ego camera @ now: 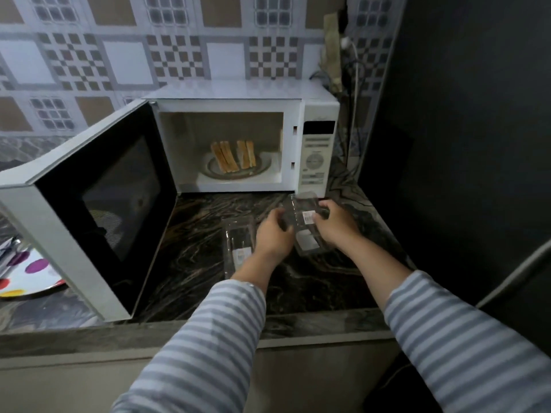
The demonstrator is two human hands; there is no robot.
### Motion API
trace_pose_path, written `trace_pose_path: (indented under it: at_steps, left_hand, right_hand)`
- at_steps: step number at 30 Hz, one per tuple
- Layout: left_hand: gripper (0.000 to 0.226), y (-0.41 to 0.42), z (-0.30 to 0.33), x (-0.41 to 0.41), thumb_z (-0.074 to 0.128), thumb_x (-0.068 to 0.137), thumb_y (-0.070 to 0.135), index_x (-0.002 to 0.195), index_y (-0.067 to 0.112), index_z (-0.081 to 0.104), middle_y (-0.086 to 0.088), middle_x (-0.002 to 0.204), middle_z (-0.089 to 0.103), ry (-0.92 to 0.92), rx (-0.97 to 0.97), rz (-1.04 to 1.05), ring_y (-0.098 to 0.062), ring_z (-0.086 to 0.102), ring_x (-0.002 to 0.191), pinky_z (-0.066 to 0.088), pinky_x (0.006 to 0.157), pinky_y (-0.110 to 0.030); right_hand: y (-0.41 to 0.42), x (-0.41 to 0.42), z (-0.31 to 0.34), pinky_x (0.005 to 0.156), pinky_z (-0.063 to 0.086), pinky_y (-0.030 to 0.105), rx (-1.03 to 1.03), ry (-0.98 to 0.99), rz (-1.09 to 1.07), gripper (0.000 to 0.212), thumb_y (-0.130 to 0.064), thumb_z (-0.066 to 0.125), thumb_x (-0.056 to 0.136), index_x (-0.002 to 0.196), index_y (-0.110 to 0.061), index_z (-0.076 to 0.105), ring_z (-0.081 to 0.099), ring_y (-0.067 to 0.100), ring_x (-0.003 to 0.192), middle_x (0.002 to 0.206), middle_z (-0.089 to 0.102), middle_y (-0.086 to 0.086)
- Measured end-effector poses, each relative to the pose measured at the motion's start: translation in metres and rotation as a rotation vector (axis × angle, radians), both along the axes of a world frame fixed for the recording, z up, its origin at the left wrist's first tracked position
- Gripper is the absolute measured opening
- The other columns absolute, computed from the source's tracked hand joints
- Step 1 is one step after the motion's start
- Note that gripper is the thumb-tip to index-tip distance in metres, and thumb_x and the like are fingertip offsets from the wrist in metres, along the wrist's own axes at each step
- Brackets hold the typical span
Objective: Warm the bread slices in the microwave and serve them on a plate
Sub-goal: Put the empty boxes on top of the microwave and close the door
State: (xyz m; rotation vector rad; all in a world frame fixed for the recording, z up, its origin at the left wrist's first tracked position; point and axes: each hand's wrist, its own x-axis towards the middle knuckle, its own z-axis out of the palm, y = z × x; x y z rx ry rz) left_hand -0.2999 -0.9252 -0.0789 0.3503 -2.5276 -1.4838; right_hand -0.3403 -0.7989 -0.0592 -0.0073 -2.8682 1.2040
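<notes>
A white microwave [317, 114] stands on the dark marble counter with its door [98, 210] swung wide open to the left. Inside, several toasted bread slices [234, 155] stand on edge on the glass turntable [262, 169]. In front of the microwave, my left hand [272, 234] and my right hand [334, 223] together grip a clear plastic bread container [304, 222] just above the counter. A second clear plastic piece [238, 242] lies flat on the counter left of my left hand. A white plate with coloured dots [26, 275] sits at the far left.
Cables and a plug [350, 55] hang by the wall to the right of the microwave. A dark wall closes off the right side. The counter's front edge [268, 326] runs across below my forearms. Utensils lie on the dotted plate's far side.
</notes>
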Motion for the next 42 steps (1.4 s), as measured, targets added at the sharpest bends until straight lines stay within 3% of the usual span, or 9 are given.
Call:
trace_pose_path:
  at_steps: [5, 9, 15, 18, 21, 23, 30, 36, 42]
  left_hand:
    - [0.036, 0.012, -0.036, -0.022, 0.055, 0.092, 0.025, 0.128, 0.019, 0.054, -0.007, 0.12, 0.065, -0.064, 0.11, 0.052, -0.026, 0.06, 0.11, 0.049, 0.093, -0.034]
    - [0.032, 0.011, -0.055, -0.03, 0.059, 0.09, 0.031, 0.122, 0.03, 0.054, -0.001, 0.104, 0.067, -0.17, 0.166, 0.024, -0.023, 0.067, 0.087, 0.059, 0.068, -0.04]
    - [0.035, 0.01, -0.073, -0.032, 0.068, 0.082, 0.006, 0.113, 0.021, 0.06, -0.005, 0.077, 0.066, -0.204, 0.257, 0.087, -0.023, 0.063, 0.062, 0.058, 0.059, -0.037]
    - [0.039, 0.008, -0.071, -0.029, 0.075, 0.073, -0.001, 0.101, 0.023, 0.059, -0.012, 0.079, 0.069, -0.236, 0.265, 0.065, -0.024, 0.062, 0.061, 0.059, 0.064, -0.043]
    - [0.038, 0.012, -0.057, -0.016, 0.07, 0.076, -0.011, 0.082, 0.022, 0.053, -0.013, 0.074, 0.061, -0.258, 0.286, 0.045, -0.022, 0.054, 0.05, 0.046, 0.037, -0.023]
    - [0.035, 0.013, -0.053, -0.012, 0.069, 0.077, -0.013, 0.086, 0.017, 0.054, -0.014, 0.074, 0.06, -0.259, 0.297, 0.027, -0.022, 0.053, 0.048, 0.039, 0.031, -0.018]
    - [0.034, 0.013, -0.043, 0.003, 0.077, 0.076, 0.002, 0.085, 0.025, 0.054, 0.0, 0.071, 0.062, -0.283, 0.236, 0.042, -0.014, 0.056, 0.049, 0.047, 0.04, -0.02]
    - [0.032, 0.015, -0.039, 0.008, 0.072, 0.079, -0.001, 0.094, 0.018, 0.052, -0.015, 0.11, 0.063, -0.315, 0.27, 0.077, -0.021, 0.053, 0.07, 0.034, 0.027, -0.014]
    - [0.042, 0.013, -0.041, 0.011, 0.079, 0.076, 0.013, 0.109, 0.024, 0.056, -0.005, 0.096, 0.068, -0.304, 0.083, 0.026, -0.023, 0.066, 0.079, 0.058, 0.064, -0.032]
  right_hand:
    - [0.007, -0.013, -0.029, 0.085, 0.044, 0.03, -0.153, -0.157, -0.077, 0.037, -0.026, 0.045, 0.099, 0.136, -0.025, 0.047, 0.055, 0.026, 0.115, 0.132, 0.055, 0.006]
    - [0.006, -0.017, -0.058, 0.091, 0.053, 0.039, -0.268, -0.198, -0.133, 0.037, -0.013, 0.049, 0.093, 0.126, -0.027, 0.056, 0.058, 0.024, 0.11, 0.128, 0.059, 0.003]
    - [0.015, -0.013, -0.072, 0.068, 0.06, 0.036, -0.414, -0.29, -0.181, 0.046, 0.011, 0.058, 0.081, 0.118, -0.016, 0.066, 0.065, 0.022, 0.073, 0.087, 0.065, 0.007]
    - [0.018, -0.003, -0.07, 0.052, 0.055, 0.025, -0.481, -0.344, -0.176, 0.05, 0.016, 0.06, 0.08, 0.119, -0.015, 0.064, 0.067, 0.025, 0.08, 0.104, 0.067, 0.018]
    - [0.022, 0.006, -0.068, 0.053, 0.055, 0.024, -0.502, -0.363, -0.161, 0.049, 0.017, 0.06, 0.081, 0.119, -0.012, 0.063, 0.065, 0.024, 0.081, 0.106, 0.066, 0.019]
    - [0.023, 0.011, -0.066, 0.058, 0.056, 0.027, -0.508, -0.374, -0.171, 0.047, 0.018, 0.06, 0.081, 0.118, -0.012, 0.063, 0.065, 0.024, 0.08, 0.104, 0.066, 0.02]
    - [0.022, 0.019, -0.06, 0.054, 0.057, 0.026, -0.458, -0.398, -0.201, 0.044, 0.016, 0.06, 0.082, 0.115, -0.013, 0.065, 0.061, 0.016, 0.062, 0.073, 0.058, 0.006]
    - [0.022, 0.024, -0.056, 0.054, 0.057, 0.026, -0.451, -0.414, -0.18, 0.046, 0.018, 0.057, 0.083, 0.115, -0.015, 0.063, 0.061, 0.015, 0.066, 0.077, 0.06, 0.008]
    - [0.021, 0.026, -0.055, 0.059, 0.058, 0.03, -0.343, -0.368, -0.178, 0.045, 0.012, 0.063, 0.082, 0.116, -0.017, 0.062, 0.063, 0.017, 0.067, 0.081, 0.065, 0.01]
